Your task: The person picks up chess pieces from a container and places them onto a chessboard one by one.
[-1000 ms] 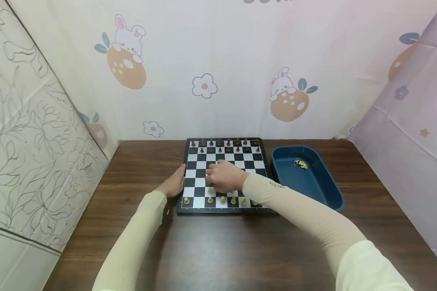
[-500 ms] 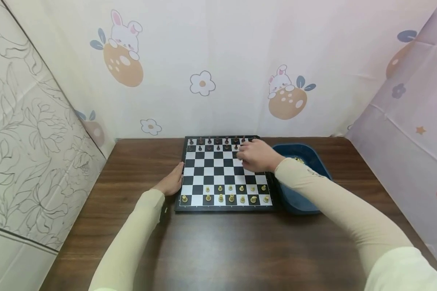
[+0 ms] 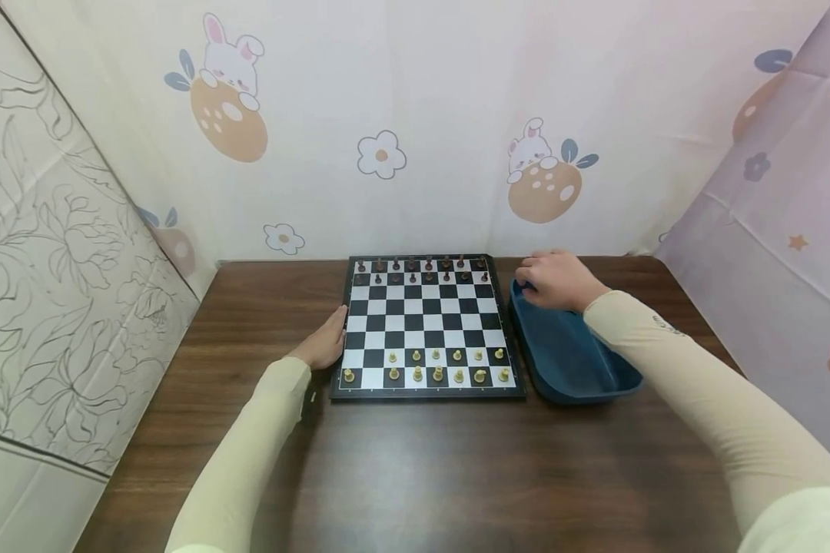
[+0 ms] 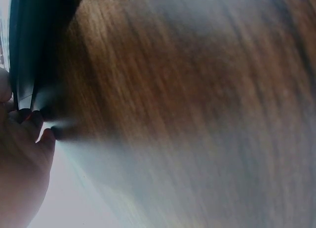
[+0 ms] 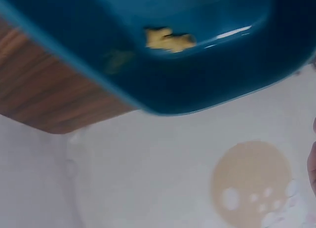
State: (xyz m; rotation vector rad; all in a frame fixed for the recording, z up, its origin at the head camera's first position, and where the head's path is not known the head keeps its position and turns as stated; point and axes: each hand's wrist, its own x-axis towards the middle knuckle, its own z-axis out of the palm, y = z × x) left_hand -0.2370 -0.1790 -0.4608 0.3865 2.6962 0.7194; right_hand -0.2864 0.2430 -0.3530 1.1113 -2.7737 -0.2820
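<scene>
A black-and-white chessboard (image 3: 425, 394) lies on the table, dark chess pieces along its far side and pale yellow ones along its near side. My left hand (image 3: 323, 340) rests against the board's left edge with fingers extended. Over the far left corner of a blue tray (image 3: 572, 395) is my right hand (image 3: 556, 280), fingers loosely bent and nothing visible between them. In the right wrist view a few pale yellow chess pieces (image 5: 170, 40) lie in the tray; the hand hides them in the head view. Only a sliver of that hand's fingers (image 5: 312, 164) shows there.
The tray stands close beside the board's right edge. Brown wooden table (image 3: 415, 476) extends in front of both. A printed curtain (image 3: 449, 92) hangs right behind the table's far edge, with patterned panels at left and right.
My right hand has moved from the board's near left part, across the board, to the far end of the tray. The left hand stays at the board's left edge.
</scene>
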